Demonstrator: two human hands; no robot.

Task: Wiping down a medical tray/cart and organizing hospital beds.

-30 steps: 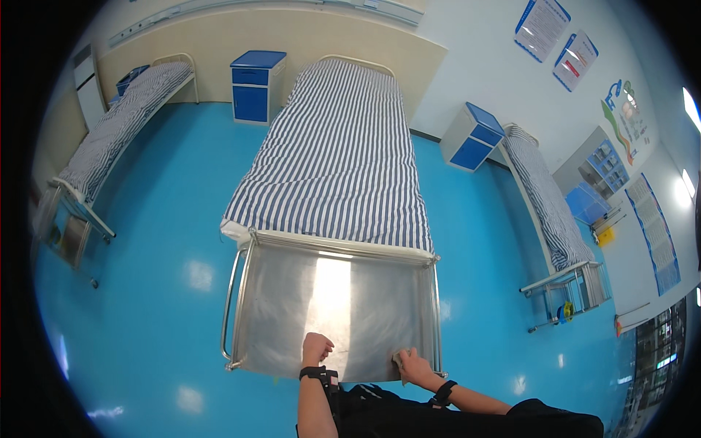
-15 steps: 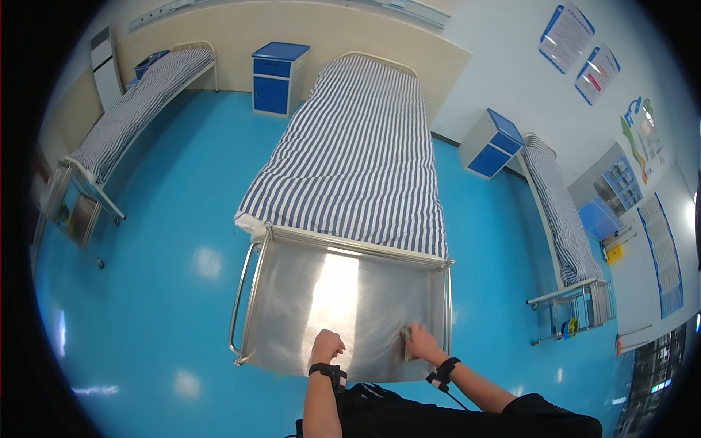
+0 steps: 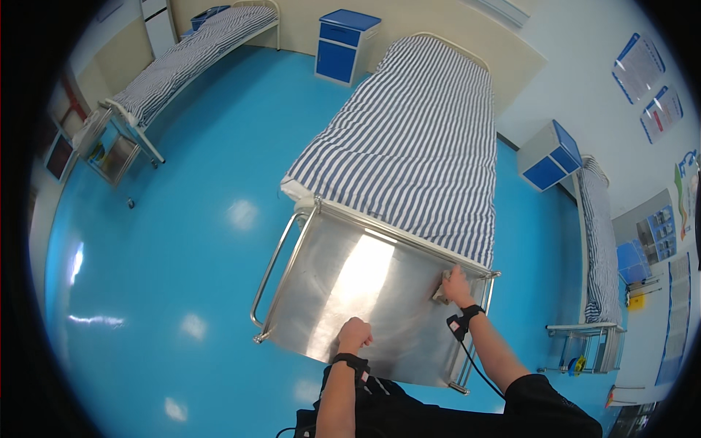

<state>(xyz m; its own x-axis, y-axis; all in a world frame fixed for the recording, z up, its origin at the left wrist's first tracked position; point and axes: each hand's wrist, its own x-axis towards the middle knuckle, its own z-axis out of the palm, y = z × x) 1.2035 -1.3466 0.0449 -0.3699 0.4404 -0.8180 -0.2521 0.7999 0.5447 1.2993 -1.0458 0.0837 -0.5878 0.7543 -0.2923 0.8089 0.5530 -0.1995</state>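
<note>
A shiny steel trolley [image 3: 401, 314] stands against the foot of a bed [image 3: 409, 146] with a blue-and-white striped cover. My right hand [image 3: 458, 287] is closed round a small greyish cloth [image 3: 439, 295] and presses it on the trolley's flat top, towards the far right corner. Much of the cloth is hidden by the fingers. Curled into a loose fist, my left hand [image 3: 355, 333] rests at or just above the near edge of the top, left of the middle; nothing shows in it. Both wrists wear black straps.
A metal push handle [image 3: 274, 270] runs along the trolley's left side. Blue-and-white bedside cabinets stand at the back [image 3: 340, 51] and right [image 3: 551, 157]. More striped beds are at far left [image 3: 197, 58] and far right [image 3: 599, 241], each with a trolley at its foot.
My right hand has slid the cloth away from me, from the near right part of the top towards the far right corner. The view has turned, so the trolley looks tilted. My left hand stays curled.
</note>
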